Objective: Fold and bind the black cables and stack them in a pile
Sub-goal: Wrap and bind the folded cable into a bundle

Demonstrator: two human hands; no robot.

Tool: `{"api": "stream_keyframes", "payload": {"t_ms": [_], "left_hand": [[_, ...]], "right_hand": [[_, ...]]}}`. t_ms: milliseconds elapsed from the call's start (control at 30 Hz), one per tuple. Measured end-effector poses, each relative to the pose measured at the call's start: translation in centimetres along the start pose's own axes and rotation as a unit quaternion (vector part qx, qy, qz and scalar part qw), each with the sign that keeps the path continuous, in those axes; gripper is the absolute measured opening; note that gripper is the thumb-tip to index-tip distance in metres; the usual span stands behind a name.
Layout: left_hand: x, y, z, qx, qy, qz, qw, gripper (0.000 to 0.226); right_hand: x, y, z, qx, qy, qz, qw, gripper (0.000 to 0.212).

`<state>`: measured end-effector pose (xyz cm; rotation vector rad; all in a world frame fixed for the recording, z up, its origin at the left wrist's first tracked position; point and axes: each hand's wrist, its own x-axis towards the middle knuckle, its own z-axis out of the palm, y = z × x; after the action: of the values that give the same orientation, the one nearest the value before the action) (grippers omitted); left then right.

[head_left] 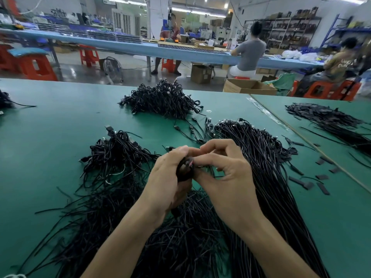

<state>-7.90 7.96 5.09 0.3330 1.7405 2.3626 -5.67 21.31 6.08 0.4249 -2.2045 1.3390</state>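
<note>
Above the middle of the green desk (pixel 50 121), the left hand (pixel 164 183) gripped a folded black cable (pixel 183 171), its fingers curled round thin, glossy loops gathered into a short, rounded bundle. The right hand (pixel 226 173) pinched the same cable at the bundle's upper end, thumb and forefinger pressed together, the other fingers bent loosely above. Beneath the wrists lay a sheaf of long straight cables (pixel 265 163), smooth and matte, with plugs at the far ends. A tangled heap (pixel 114 157) sat to the left, and a mound of bound cables (pixel 162 101) farther back. Flat black strips (pixel 323 187) lay scattered on the right.
</note>
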Motion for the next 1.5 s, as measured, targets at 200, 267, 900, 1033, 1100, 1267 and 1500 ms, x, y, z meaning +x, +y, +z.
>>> {"api": "stream_keyframes", "payload": {"t_ms": [200, 267, 900, 1033, 1100, 1267, 1500], "left_hand": [[0.4, -0.5, -0.2, -0.018, 0.076, -0.003, 0.997, 0.058], [0.3, -0.4, -0.2, -0.024, 0.073, 0.005, 0.997, 0.06], [0.7, -1.1, -0.1, 0.107, 0.122, 0.025, 0.986, 0.064], [0.8, -1.5, -0.3, 0.143, 0.04, -0.01, 0.989, 0.062], [0.7, -1.7, -0.6, 0.134, -0.018, -0.06, 0.989, 0.058], [0.3, -1.6, -0.7, 0.097, -0.074, -0.146, 0.982, 0.043], [0.5, -1.3, -0.7, 0.016, -0.13, -0.229, 0.965, 0.064]], "right_hand": [[0.0, 0.0, -0.5, -0.072, -0.04, -0.004, 0.997, 0.02], [-0.3, -0.2, -0.5, -0.06, -0.002, -0.008, 0.998, 0.013], [-0.5, 0.3, -1.0, -0.347, -0.088, -0.278, 0.891, 0.007], [-0.1, 0.0, -1.9, -0.364, -0.114, -0.373, 0.846, 0.018], [0.2, -0.2, -2.2, -0.353, -0.132, -0.396, 0.837, 0.014], [0.6, 0.1, -2.6, -0.297, -0.211, -0.32, 0.874, 0.003], [0.5, 1.3, -2.4, -0.131, -0.179, -0.091, 0.971, 0.003]]}}
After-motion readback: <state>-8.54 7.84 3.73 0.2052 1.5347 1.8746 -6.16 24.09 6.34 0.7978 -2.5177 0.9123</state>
